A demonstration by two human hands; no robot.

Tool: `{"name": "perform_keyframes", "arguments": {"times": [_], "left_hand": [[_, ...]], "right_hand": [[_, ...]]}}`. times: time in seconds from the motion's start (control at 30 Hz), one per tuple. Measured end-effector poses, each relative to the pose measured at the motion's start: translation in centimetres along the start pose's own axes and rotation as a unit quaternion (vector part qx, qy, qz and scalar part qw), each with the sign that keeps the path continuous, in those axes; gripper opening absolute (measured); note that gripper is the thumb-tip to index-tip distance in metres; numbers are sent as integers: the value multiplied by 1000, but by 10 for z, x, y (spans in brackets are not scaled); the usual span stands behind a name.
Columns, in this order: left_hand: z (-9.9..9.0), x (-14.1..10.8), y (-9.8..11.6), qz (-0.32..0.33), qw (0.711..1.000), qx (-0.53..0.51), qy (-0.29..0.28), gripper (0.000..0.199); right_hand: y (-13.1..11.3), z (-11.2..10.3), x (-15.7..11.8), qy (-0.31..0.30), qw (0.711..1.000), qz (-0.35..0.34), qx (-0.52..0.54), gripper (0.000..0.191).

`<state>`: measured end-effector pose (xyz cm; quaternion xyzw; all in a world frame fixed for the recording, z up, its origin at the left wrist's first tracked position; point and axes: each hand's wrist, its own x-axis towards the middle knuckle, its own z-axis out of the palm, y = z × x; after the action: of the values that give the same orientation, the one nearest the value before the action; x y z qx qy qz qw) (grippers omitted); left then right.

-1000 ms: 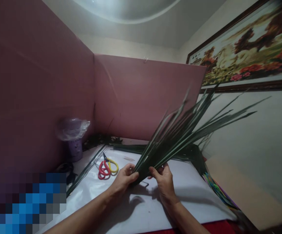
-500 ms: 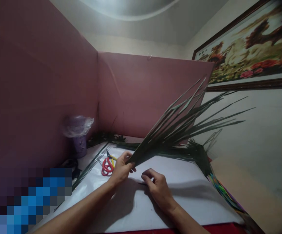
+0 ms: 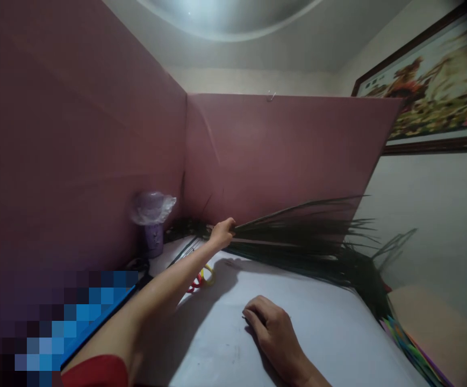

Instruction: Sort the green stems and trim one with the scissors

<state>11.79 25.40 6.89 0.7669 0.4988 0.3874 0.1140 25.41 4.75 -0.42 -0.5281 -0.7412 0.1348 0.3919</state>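
Stretched far forward over the back of the table, my left hand [image 3: 222, 234] grips the stem end of a long green palm frond [image 3: 293, 226]. The frond's narrow leaflets fan out to the right, above other dark green leaves [image 3: 289, 263]. My right hand [image 3: 271, 329] rests low over the white tabletop [image 3: 217, 344], its fingers curled and thumb against forefinger. A tiny dark tip shows at those fingers, too small to name. Beside my left forearm lie tools with red handles [image 3: 195, 282] and yellow handles [image 3: 208, 274], partly hidden by the arm.
A purple cup [image 3: 153, 239] with clear plastic over it stands at the back left. Pink panels [image 3: 281, 156] close off the left and back. Colourful sheets [image 3: 414, 349] hang by the right edge. A framed picture [image 3: 435, 91] is on the right wall.
My left hand has moved forward with the frond and lowered it from a raised slant to nearly level over the back leaves. My right hand stays low, fingers still curled. The view has shifted left.
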Motion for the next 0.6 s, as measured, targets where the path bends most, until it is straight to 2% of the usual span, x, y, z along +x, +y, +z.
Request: {"name": "perform_keyframes", "arguments": {"times": [0.17,0.27,0.43,0.6], "left_hand": [[20,-6,8,-13,989,147,0,26],[31,-14,18,56,977,203,-13,24],[49,-26,19,196,940,245,-132,13],[61,-28,13,206,923,292,-140,25]], "right_hand": [[0,0,1,-7,1000,-2,-2,19],[-1,0,2,-3,1000,-7,-8,19],[-2,0,3,-6,1000,-5,-16,19],[-1,1,4,-17,1000,-2,-10,19]]}}
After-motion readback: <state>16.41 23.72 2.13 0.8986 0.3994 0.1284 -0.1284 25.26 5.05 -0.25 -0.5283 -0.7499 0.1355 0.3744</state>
